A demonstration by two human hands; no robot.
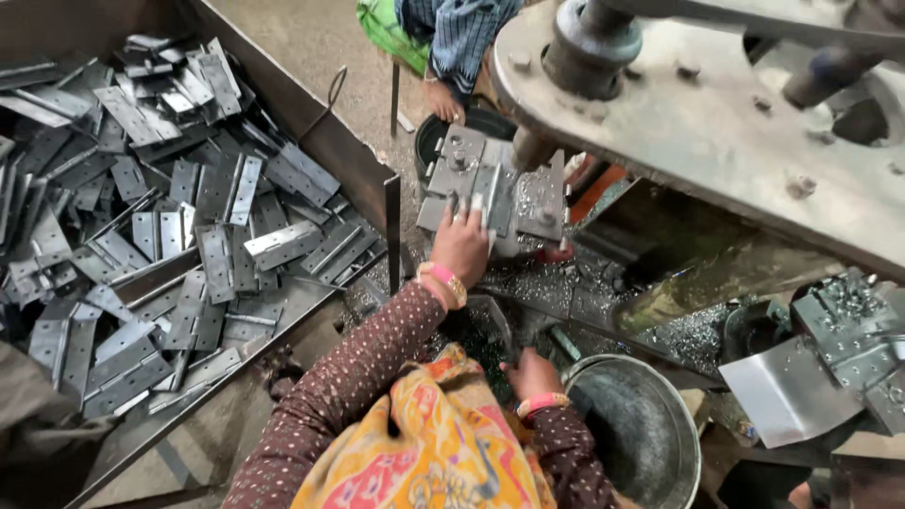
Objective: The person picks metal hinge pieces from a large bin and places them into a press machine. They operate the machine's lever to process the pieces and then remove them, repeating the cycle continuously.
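A dusty concrete floor [325,42] runs between a metal bin wall [311,127] and a heavy machine frame [716,123].

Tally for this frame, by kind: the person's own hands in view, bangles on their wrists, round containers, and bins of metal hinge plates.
Hands: 2 (left hand, right hand)
Bangles: 2 (left-wrist bangle, right-wrist bangle)
Round containers: 2 (steel bucket, black tub)
Hinge-plate bins: 1 (bin)
Total: 7

Our sleeves [363,363] are dark maroon, dotted all over with small pale specks, reaching the wrists. A yellow-and-pink printed scarf [429,443] drapes at six o'clock. We wear a pink-and-gold bangle [443,281] and a pink bangle [542,403].
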